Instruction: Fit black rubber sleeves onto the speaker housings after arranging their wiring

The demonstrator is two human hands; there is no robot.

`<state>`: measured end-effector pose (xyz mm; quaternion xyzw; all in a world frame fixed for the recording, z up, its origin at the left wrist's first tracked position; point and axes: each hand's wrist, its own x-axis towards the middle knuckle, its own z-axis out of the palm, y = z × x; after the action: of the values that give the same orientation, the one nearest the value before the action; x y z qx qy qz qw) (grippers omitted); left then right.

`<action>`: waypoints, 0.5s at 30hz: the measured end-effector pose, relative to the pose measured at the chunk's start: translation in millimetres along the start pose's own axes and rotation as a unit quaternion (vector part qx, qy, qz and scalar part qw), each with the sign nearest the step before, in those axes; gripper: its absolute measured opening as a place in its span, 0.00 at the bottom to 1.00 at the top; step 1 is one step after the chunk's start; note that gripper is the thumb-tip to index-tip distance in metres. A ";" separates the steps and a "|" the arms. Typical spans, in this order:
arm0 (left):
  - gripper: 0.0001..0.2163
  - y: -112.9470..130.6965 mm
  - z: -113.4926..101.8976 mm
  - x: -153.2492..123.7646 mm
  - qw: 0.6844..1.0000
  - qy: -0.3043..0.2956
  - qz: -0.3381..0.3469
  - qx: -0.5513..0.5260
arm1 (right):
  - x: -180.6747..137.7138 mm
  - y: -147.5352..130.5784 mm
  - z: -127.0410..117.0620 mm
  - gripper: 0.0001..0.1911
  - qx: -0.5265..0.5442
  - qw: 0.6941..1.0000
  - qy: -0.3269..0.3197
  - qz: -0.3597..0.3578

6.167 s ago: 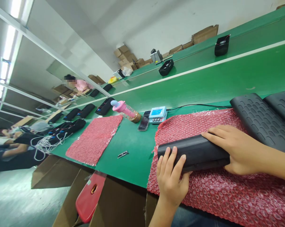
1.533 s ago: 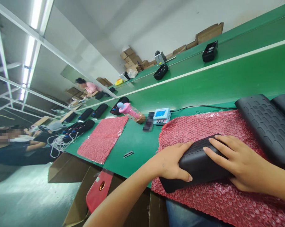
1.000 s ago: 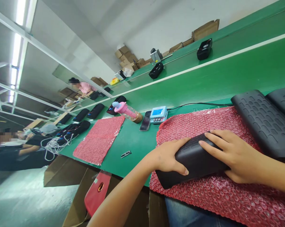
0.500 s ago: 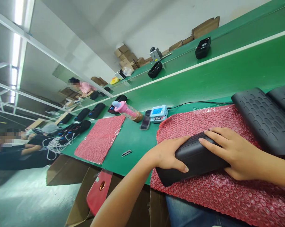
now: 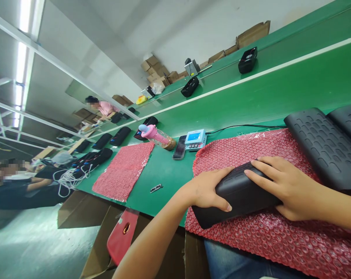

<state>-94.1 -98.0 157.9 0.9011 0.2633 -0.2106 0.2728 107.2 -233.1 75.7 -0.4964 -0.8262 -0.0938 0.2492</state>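
A long black plastic housing (image 5: 248, 193) with a dimpled top lies tilted on pink bubble wrap (image 5: 280, 232). My left hand (image 5: 210, 190) grips its left end, thumb along the near side and fingers over the far edge. My right hand (image 5: 282, 186) is closed over the right end, fingers across the top. Right of my hands stands a larger black dimpled casing (image 5: 323, 147), with another dark casing (image 5: 350, 120) behind it.
Beyond the wrap sit a light blue device with a screen (image 5: 195, 137), a blurred dark object (image 5: 179, 148) and a pink-lidded bottle (image 5: 158, 136). A small grey part (image 5: 156, 188) lies left. Black shells (image 5: 248, 60) rest on the green conveyor. Co-workers (image 5: 102, 106) sit farther along.
Both hands and the housing they hold stay almost still. The black shells on the conveyor have shifted slightly to the left.
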 end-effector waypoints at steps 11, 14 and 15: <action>0.45 1.6 0.1 0.2 1.000 0.007 0.003 -0.003 | 3.1 -18.9 -10.3 0.38 -0.065 0.997 0.008 0.035; 0.44 1.0 0.4 0.0 1.000 0.021 0.009 -0.006 | 7.0 -43.4 -29.6 0.38 -0.052 0.997 0.049 -0.018; 0.43 0.8 0.4 0.0 1.000 0.024 0.008 -0.006 | 9.2 -51.7 -35.6 0.40 -0.048 0.996 0.055 -0.041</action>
<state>-93.7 -98.8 157.9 0.9066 0.2634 -0.1848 0.2732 70.2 -265.6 115.7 -0.4677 -0.8253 -0.1710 0.2664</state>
